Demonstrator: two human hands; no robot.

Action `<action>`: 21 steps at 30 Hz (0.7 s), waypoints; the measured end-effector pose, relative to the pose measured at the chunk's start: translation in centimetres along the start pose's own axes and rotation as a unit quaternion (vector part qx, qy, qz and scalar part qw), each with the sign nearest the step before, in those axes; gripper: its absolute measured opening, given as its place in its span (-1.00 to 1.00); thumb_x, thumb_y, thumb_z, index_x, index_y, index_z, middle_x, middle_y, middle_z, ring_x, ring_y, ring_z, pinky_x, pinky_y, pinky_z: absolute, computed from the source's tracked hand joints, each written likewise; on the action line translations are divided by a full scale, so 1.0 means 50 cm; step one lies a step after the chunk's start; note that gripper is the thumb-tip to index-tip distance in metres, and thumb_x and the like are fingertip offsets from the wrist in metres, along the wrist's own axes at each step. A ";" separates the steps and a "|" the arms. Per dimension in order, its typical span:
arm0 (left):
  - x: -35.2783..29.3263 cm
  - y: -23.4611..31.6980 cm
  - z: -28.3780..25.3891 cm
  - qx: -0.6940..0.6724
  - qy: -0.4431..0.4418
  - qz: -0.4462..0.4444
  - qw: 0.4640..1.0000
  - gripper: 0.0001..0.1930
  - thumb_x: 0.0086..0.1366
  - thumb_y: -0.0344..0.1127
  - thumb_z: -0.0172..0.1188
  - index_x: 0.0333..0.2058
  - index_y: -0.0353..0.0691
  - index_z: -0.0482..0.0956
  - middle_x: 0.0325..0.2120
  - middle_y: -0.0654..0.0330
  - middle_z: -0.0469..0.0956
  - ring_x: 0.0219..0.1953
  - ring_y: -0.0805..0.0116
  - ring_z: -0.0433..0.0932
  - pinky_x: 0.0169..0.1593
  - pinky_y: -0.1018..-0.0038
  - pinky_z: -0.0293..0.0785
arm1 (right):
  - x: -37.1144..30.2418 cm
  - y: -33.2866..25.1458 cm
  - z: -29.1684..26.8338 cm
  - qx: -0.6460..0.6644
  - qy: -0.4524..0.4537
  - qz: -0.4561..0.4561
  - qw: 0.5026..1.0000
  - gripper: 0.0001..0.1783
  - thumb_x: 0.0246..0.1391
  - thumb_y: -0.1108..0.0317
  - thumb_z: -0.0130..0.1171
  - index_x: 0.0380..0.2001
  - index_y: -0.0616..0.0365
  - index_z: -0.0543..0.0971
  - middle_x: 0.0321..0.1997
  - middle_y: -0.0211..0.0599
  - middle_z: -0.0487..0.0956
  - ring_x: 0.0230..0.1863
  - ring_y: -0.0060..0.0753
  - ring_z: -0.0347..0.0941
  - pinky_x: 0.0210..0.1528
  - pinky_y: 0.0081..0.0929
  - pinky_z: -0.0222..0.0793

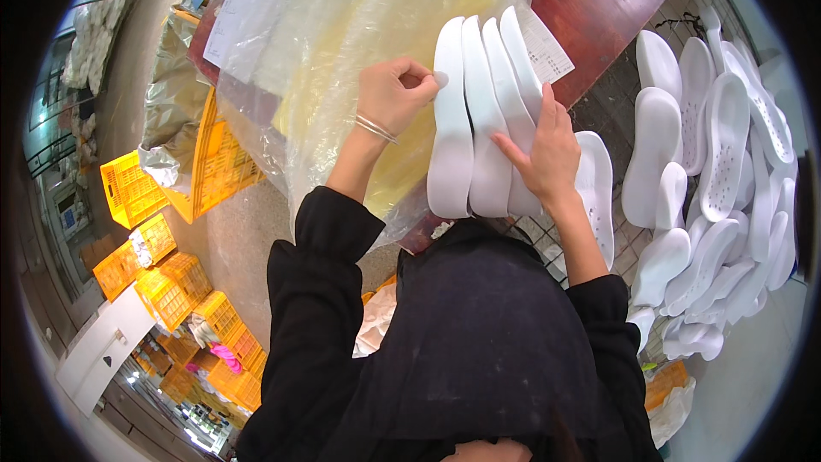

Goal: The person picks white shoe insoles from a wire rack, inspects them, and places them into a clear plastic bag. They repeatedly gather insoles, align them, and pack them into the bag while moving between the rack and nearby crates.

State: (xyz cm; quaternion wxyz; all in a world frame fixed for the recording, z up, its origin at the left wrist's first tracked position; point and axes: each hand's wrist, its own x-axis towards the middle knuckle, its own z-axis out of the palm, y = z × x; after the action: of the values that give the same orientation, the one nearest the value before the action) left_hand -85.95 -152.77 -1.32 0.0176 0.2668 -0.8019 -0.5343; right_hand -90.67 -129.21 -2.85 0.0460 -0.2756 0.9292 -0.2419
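Several white shoe insoles (451,133) stand side by side in front of me at the table's near edge, their long sides overlapping. My left hand (398,96) is closed in a pinch at the upper left edge of the leftmost one. At its fingertips shows a small pale disc (441,79), sticker-like, against that insole. My right hand (552,150) grips the row from the right, thumb across the front and fingers along the outer edge of the rightmost insole. Its palm side is hidden.
Clear plastic bags (342,43) with yellowish content cover much of the red-brown table (599,0). A printed sheet (547,47) lies behind the insoles. More white insoles (727,145) crowd a wire rack at right. Yellow crates (175,287) stand on the left.
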 end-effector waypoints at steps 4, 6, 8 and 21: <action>0.000 0.005 -0.003 0.042 0.004 0.021 0.999 -0.79 0.06 -0.32 0.34 -0.50 -0.40 0.62 -0.61 0.18 0.61 -0.56 0.54 0.55 -0.44 0.60 0.47 | 0.024 -0.017 -0.009 0.018 0.098 -0.081 0.992 -0.30 -0.07 0.17 0.30 0.15 0.13 0.35 -0.05 -0.16 0.44 -0.05 -0.06 0.39 0.03 -0.21 0.27; 0.002 0.006 -0.004 0.043 -0.005 0.033 0.999 -0.78 0.05 -0.31 0.34 -0.50 -0.40 0.61 -0.61 0.17 0.61 -0.56 0.53 0.56 -0.43 0.60 0.47 | 0.042 -0.026 -0.011 0.038 0.085 -0.109 0.990 -0.47 -0.07 0.33 0.27 0.05 0.03 0.47 -0.09 -0.26 0.45 -0.05 -0.12 0.38 0.06 -0.20 0.22; 0.003 0.006 -0.004 0.049 -0.011 0.023 0.998 -0.78 0.05 -0.31 0.35 -0.51 -0.40 0.62 -0.62 0.17 0.61 -0.56 0.53 0.56 -0.43 0.59 0.48 | 0.058 -0.034 -0.011 0.021 0.081 -0.128 0.988 -0.58 -0.10 0.41 0.25 -0.07 0.01 0.53 -0.14 -0.30 0.45 -0.10 -0.16 0.41 -0.01 -0.22 0.28; 0.007 0.005 -0.004 0.123 -0.007 0.084 0.989 -0.77 0.08 -0.29 0.31 -0.49 -0.39 0.62 -0.65 0.17 0.60 -0.54 0.52 0.57 -0.41 0.60 0.48 | 0.123 -0.068 -0.052 0.011 -0.100 -0.107 0.989 -0.75 -0.05 0.49 0.21 -0.25 0.08 0.47 -0.20 -0.20 0.42 -0.29 -0.06 0.50 -0.24 -0.23 0.43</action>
State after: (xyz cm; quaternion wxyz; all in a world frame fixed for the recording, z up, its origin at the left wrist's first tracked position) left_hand -86.29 -153.00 -1.10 0.0240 0.1945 -0.8812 -0.4302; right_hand -94.77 -133.89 1.36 0.1152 -0.3958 0.8824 -0.2267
